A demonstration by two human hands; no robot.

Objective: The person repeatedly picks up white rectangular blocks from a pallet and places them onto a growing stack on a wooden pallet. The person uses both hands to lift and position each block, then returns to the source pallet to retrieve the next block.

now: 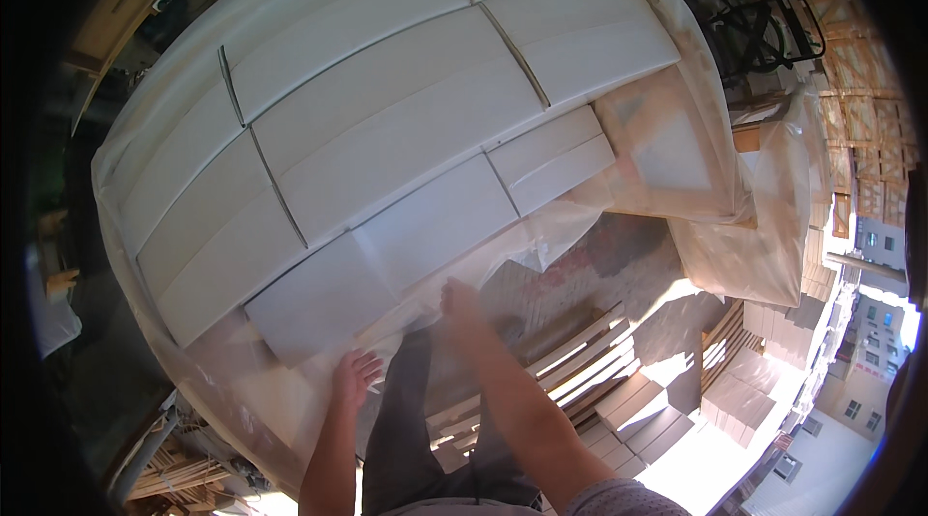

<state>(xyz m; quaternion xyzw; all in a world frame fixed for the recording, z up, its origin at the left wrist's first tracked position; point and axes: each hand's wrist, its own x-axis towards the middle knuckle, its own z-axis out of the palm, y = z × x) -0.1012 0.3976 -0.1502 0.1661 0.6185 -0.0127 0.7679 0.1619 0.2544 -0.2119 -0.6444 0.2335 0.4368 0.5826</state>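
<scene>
A large stack of flat white cartons [387,120] stands before me, wrapped in clear plastic sheeting [246,386]. The sheeting hangs loosely over the near side and hazes the front row of cartons. My left hand [356,376] is at the near edge of the stack beside the sheeting, palm partly turned inward, its fingers apart and nothing seen in them. My right hand [460,301] is farther forward, at the loose lower edge of the sheeting. Motion blurs its fingers, so whether they grip the plastic does not show.
Beside the stack on the right is another plastic-covered pile [773,226]. Wooden pallet slats [580,352] and several cartons [643,410] lie on the lower right in bright sun. A black metal frame [773,33] stands at the far right. Wooden strips [179,477] lie at the lower left.
</scene>
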